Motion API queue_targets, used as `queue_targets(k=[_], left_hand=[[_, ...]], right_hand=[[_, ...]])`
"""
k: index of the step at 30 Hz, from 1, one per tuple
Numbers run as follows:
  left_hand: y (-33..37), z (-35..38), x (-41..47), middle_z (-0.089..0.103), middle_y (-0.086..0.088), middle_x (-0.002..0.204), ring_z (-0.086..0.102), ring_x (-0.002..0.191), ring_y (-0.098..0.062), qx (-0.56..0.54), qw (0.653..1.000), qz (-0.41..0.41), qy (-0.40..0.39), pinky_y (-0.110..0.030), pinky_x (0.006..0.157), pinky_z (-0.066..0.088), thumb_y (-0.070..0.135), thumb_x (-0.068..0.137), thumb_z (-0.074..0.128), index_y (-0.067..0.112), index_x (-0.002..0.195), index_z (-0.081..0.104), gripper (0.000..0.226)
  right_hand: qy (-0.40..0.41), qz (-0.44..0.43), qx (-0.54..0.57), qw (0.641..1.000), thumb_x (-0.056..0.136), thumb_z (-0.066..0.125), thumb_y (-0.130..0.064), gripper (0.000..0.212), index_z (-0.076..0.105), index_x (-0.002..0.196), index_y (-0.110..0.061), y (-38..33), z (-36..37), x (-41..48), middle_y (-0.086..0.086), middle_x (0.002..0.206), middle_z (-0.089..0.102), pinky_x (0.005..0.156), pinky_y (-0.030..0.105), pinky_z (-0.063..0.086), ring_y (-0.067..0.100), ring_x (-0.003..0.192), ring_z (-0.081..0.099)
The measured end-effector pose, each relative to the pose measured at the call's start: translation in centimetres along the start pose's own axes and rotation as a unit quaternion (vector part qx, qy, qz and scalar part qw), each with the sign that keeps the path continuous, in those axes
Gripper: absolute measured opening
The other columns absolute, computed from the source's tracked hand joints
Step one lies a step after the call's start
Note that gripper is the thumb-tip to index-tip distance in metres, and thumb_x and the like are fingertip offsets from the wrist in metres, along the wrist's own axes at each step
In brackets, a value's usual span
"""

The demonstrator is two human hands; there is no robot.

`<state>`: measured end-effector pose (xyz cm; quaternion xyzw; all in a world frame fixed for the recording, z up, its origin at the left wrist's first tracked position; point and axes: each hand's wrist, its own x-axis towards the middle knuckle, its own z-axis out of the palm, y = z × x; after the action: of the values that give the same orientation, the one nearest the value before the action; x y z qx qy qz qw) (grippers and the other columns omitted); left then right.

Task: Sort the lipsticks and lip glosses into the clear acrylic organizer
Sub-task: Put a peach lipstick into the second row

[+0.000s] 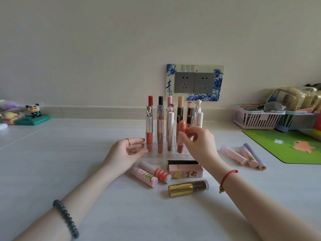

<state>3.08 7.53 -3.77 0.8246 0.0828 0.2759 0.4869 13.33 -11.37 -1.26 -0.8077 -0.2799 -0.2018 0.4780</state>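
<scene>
A coral-orange lip gloss tube stands upright in the front row of the clear acrylic organizer, pinched by the right hand. The left hand grips the organizer's left corner. A gold-capped brown tube lies nearby on the white surface.

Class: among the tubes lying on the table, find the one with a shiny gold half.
The gold-and-brown tube, lying nearest the viewer; the other loose ones are pink, white, lilac or black.
</scene>
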Motion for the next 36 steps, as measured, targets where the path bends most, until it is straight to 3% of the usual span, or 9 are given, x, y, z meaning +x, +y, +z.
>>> queue_targets(k=[6,14,21,26,36], left_hand=[[0.00,0.08,-0.04,0.065,0.002,0.093,0.060,0.087,0.001,0.006,1.000,-0.002,0.003,-0.012,0.078,0.042,0.013,0.073,0.073,0.018,0.106,0.062,0.035],[0.01,0.07,-0.01,0.064,0.007,0.089,0.059,0.084,0.004,0.008,1.000,0.003,0.007,-0.009,0.072,0.042,0.013,0.073,0.073,0.020,0.106,0.061,0.035],[-0.06,0.03,-0.06,0.065,0.003,0.092,0.060,0.086,0.002,0.004,1.000,0.001,0.008,-0.011,0.076,0.042,0.013,0.073,0.073,0.023,0.103,0.061,0.033],[-0.01,0.10,-0.09,0.064,0.005,0.092,0.059,0.086,0.002,0.007,1.000,0.003,0.007,-0.010,0.076,0.042,0.012,0.074,0.071,0.017,0.108,0.061,0.035],[-0.11,0.14,0.04,0.064,0.006,0.089,0.059,0.085,0.002,0.009,1.000,0.005,0.008,-0.011,0.074,0.043,0.011,0.074,0.071,0.016,0.108,0.061,0.036]], right_hand=[[-0.003,0.007,-0.010,1.000,0.084,0.057,-0.034,0.029,0.066,0.094,-0.009,0.06,0.22,-0.05,-0.002,0.078,0.060,0.053,0.008,0.031,0.000,0.064,0.049],[-0.003,0.005,-0.015,1.000,0.084,0.058,-0.031,0.025,0.066,0.092,-0.009,0.22,0.25,-0.04,-0.002,0.076,0.060,0.053,0.009,0.034,0.001,0.064,0.049],[-0.005,0.000,-0.029,1.000,0.084,0.054,-0.041,0.037,0.065,0.095,-0.008,0.15,0.15,-0.11,-0.001,0.080,0.062,0.051,0.008,0.030,0.000,0.064,0.050],[-0.006,-0.009,-0.041,0.999,0.084,0.055,-0.040,0.036,0.065,0.097,-0.008,0.30,-0.03,-0.19,0.001,0.082,0.063,0.054,0.008,0.033,0.008,0.071,0.053],[-0.009,-0.012,-0.046,0.999,0.083,0.057,-0.038,0.032,0.065,0.095,-0.010,0.46,-0.05,-0.14,-0.001,0.081,0.062,0.054,0.009,0.033,0.005,0.069,0.051]])
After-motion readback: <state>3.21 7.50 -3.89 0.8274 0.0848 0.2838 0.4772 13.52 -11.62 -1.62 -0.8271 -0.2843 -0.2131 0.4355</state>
